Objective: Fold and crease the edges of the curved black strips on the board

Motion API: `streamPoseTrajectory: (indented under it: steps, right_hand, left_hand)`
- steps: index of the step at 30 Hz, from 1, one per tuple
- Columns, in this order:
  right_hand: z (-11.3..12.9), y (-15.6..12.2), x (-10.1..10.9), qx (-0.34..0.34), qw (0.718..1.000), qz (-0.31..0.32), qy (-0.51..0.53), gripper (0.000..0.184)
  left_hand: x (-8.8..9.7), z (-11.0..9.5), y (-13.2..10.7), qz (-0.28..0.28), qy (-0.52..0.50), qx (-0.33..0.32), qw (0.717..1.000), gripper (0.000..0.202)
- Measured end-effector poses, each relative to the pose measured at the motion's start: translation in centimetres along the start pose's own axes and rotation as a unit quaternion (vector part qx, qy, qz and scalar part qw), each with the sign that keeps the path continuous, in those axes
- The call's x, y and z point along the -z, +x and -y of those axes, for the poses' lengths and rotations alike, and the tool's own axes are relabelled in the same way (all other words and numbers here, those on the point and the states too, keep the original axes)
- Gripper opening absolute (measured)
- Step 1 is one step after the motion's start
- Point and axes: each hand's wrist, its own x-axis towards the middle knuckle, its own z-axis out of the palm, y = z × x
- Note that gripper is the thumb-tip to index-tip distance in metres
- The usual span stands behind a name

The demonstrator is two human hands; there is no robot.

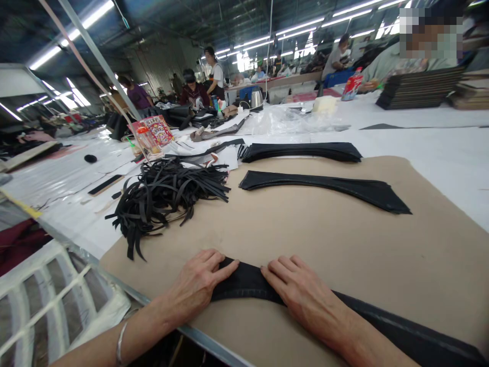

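Note:
A long curved black fabric panel [246, 281] with a seam line along its near edge lies across the tan sheet [344, 234] in front of me. My left hand [200, 278] is closed on its left end, thumb on top and fingers at the far edge. A short way right, my right hand [300, 288] grips the same panel with bent fingers pressed against it. Beyond the right hand the panel runs to the lower right corner, partly hidden under my forearm. Two stacks of similar black pieces, one nearer [324, 188] and one farther [305, 152], rest ahead.
A tangled heap of narrow black strips [168, 191] sits at the left of the sheet. Behind it stand orange-capped jars [147, 140] and a red patterned packet [157, 130]. A white plastic chair [49, 300] is at lower left. Dark stacked boards [420, 87] and several people are farther back.

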Motion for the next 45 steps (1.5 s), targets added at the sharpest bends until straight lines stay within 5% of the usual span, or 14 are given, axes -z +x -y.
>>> streamPoseTrajectory:
  steps: [5, 15, 20, 30, 38, 45]
  right_hand:
    - [0.1, -0.3, 0.0, -0.008, 1.0, 0.008, -0.002, 0.025]
    - [0.5, -0.5, 0.2, -0.018, 1.0, 0.005, -0.025, 0.025]
    - [0.7, -0.5, 0.4, -0.025, 0.999, -0.005, -0.045, 0.025]
    - [0.9, -0.6, 1.1, -0.031, 0.998, -0.02, -0.06, 0.009]
    - [-2.0, -4.7, 1.7, -0.033, 0.999, -0.021, 0.009, 0.009]
    - [-2.2, -6.7, 2.4, -0.024, 0.999, -0.031, 0.009, 0.014]
  left_hand:
    - [-0.2, -0.4, 0.4, -0.026, -0.005, -0.006, 1.0, 0.044]
    - [0.9, -2.1, 2.1, 0.063, 0.024, -0.014, 0.998, 0.053]
    - [1.0, -3.7, 3.2, 0.022, 0.005, 0.02, 1.0, 0.039]
    - [-1.8, -7.5, 3.9, -0.08, -0.109, 0.07, 0.988, 0.052]
    - [-1.1, -7.5, 4.1, -0.041, -0.069, 0.041, 0.996, 0.05]
    - [-1.1, -7.9, 4.5, -0.034, -0.008, 0.024, 0.999, 0.047]
